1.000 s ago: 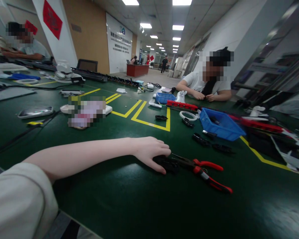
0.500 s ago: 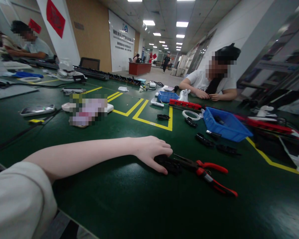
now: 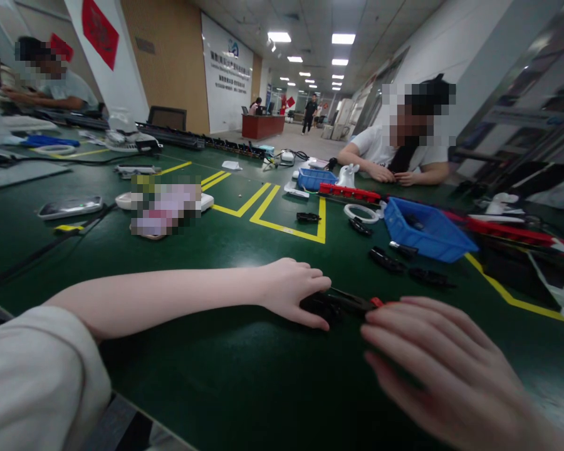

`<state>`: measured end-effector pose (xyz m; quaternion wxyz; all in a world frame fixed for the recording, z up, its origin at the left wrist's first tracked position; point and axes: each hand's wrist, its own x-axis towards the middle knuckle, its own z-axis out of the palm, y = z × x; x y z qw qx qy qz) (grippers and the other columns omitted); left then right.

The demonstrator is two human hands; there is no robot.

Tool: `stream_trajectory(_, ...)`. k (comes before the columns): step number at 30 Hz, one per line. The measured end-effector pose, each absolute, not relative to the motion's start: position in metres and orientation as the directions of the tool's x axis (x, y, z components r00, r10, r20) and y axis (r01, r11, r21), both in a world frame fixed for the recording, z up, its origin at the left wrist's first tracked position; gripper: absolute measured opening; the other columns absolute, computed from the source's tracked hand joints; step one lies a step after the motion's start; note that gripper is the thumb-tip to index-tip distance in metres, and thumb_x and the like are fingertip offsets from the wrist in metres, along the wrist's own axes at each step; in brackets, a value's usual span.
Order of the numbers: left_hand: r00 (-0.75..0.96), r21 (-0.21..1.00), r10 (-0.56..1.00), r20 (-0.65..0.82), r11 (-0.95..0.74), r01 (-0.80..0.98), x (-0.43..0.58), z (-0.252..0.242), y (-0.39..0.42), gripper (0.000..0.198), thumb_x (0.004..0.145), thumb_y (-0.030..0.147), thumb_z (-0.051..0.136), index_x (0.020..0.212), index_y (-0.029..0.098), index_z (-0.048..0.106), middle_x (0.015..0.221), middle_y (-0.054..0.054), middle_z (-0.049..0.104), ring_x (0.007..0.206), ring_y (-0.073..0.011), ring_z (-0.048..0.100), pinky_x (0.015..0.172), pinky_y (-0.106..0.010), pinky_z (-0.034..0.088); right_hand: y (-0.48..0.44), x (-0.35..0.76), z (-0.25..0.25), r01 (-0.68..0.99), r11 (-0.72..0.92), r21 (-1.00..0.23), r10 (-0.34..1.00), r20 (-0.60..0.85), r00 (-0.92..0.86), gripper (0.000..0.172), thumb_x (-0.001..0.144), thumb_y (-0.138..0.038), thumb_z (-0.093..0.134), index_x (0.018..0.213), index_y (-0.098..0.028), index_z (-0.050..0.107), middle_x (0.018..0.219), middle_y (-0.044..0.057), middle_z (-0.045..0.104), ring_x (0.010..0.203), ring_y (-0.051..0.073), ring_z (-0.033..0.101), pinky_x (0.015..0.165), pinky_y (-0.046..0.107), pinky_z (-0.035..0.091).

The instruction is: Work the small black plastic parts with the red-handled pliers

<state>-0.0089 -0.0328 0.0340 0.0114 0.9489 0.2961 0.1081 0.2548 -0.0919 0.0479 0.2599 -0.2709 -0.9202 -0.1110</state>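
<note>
My left hand (image 3: 296, 291) grips a small black part (image 3: 323, 307) on the green table (image 3: 244, 388). Thumb and fingers lie on either side of the part. Long-nose pliers (image 3: 355, 303) with red handles lie right beside it, jaws pointing left. My right hand (image 3: 432, 351) is over the plier handles and hides most of them. Its fingers are blurred, so whether they hold the handles cannot be made out.
Several black parts (image 3: 386, 259) lie near a blue bin (image 3: 427, 232) at right. A white ring (image 3: 361, 213) and a red rail (image 3: 350, 193) lie behind. Phones (image 3: 70, 208) rest at left. A person (image 3: 404, 138) sits across the table.
My right hand has come into view from the right, over the plier handles. My left hand has shifted slightly right, still on the black part.
</note>
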Motion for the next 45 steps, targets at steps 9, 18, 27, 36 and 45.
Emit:
stream_trajectory(9, 0.785, 0.095, 0.578, 0.222, -0.814, 0.573, -0.005, 0.03, -0.042, 0.039, 0.092, 0.056, 0.051, 0.099, 0.018, 0.052, 0.09, -0.005, 0.066, 0.077, -0.0198, 0.065, 0.058, -0.029, 0.046, -0.029, 0.298, 0.027, 0.759, 0.652, 0.007, 0.731, 0.26, -0.63, 0.062, 0.08, -0.063, 0.058, 0.129, -0.024, 0.055, 0.123, 0.012, 0.062, 0.101, 0.03, 0.065, 0.081, 0.045, 0.057)
stream_trajectory(18, 0.794, 0.137, 0.566, 0.223, -0.825, 0.549, -0.009, 0.031, -0.04, 0.034, 0.095, 0.05, 0.046, 0.1, 0.017, 0.052, 0.086, -0.003, 0.067, 0.071, -0.0179, 0.064, 0.056, -0.027, 0.043, -0.033, 0.286, 0.028, 0.796, 0.604, 0.032, 0.744, 0.334, -0.578, 0.049, 0.093, -0.057, 0.038, 0.113, -0.018, 0.061, 0.108, 0.013, 0.061, 0.072, 0.02, 0.065, 0.06, 0.036, 0.055)
stream_trajectory(27, 0.768, 0.155, 0.609, 0.2, -0.793, 0.589, -0.009, 0.035, -0.042, 0.03, 0.092, 0.048, 0.05, 0.095, 0.018, 0.052, 0.084, -0.003, 0.067, 0.07, -0.0182, 0.064, 0.056, -0.027, 0.043, -0.024, 0.291, 0.022, 0.815, 0.578, -0.035, 0.773, 0.341, -0.534, 0.047, 0.085, -0.063, 0.051, 0.102, -0.021, 0.066, 0.095, 0.01, 0.066, 0.084, 0.026, 0.064, 0.071, 0.042, 0.055)
stream_trajectory(36, 0.736, 0.093, 0.635, 0.237, -0.769, 0.633, -0.018, 0.028, -0.026, 0.037, 0.092, 0.054, 0.046, 0.088, 0.019, 0.054, 0.074, -0.001, 0.069, 0.061, -0.0181, 0.063, 0.068, -0.032, 0.043, -0.036, 0.284, 0.028, 0.716, 0.699, 0.005, 0.635, 0.457, -0.623, 0.035, 0.088, -0.048, 0.054, 0.11, -0.021, 0.056, 0.109, 0.012, 0.062, 0.087, 0.024, 0.066, 0.07, 0.037, 0.055)
stream_trajectory(45, 0.752, 0.084, 0.612, 0.243, -0.786, 0.612, -0.018, 0.027, -0.024, 0.044, 0.093, 0.062, 0.042, 0.091, 0.019, 0.052, 0.074, 0.0, 0.068, 0.058, -0.0176, 0.061, 0.061, -0.029, 0.041, -0.034, 0.285, 0.028, 0.605, 0.794, 0.056, 0.514, 0.468, -0.718, 0.034, 0.085, -0.037, 0.061, 0.115, -0.021, 0.055, 0.103, 0.009, 0.068, 0.088, 0.023, 0.067, 0.075, 0.036, 0.056)
